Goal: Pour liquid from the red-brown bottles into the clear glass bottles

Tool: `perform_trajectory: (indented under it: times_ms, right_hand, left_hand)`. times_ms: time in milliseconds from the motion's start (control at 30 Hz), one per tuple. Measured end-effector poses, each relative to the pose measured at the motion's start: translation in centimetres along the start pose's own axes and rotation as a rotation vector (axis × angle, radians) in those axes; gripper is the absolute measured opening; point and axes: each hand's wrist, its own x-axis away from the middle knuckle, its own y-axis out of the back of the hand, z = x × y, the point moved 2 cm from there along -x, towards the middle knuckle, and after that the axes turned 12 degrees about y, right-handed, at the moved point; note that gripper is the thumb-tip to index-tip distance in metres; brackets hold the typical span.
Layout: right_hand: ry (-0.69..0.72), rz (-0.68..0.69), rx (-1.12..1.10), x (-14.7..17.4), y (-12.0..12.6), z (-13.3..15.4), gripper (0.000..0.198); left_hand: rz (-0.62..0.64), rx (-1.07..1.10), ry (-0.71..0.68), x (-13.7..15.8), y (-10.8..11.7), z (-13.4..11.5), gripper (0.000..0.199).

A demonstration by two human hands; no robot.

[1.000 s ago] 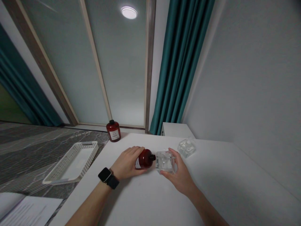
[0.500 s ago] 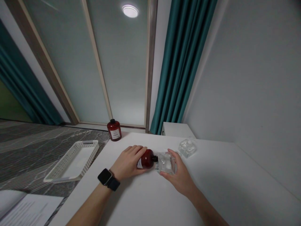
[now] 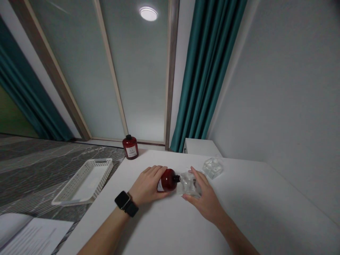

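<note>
My left hand [image 3: 149, 186], with a black watch on its wrist, is wrapped round a dark red bottle [image 3: 168, 180] with a white label. The bottle is tipped on its side, its black neck pointing right. That neck meets the near side of a clear glass container [image 3: 189, 184]; whether it reaches inside I cannot tell. My right hand [image 3: 203, 193] grips the container between thumb and fingers from the right. Just beyond it on the white table [image 3: 170, 226] is another clear glass container [image 3: 213, 167].
A second red bottle [image 3: 130, 147] with a black cap stands upright at the table's far left corner. Left of the table lie a white perforated basket [image 3: 99, 182] and an open booklet [image 3: 39, 235]. Behind the table stands a white cabinet [image 3: 202, 146], with a wall to the right.
The whole view has shifted slightly. Both hands keep their holds, and the bottle's neck still points at the glass container, which looks a little more tilted.
</note>
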Motion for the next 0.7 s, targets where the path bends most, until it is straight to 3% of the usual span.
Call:
perform_trajectory:
  times_ms: [700]
  right_hand:
    - [0.136,-0.009,0.118,-0.03,0.51,0.75,0.087]
  left_hand:
    - [-0.022,0.091,0.0,0.22,-0.76,0.38,0.066]
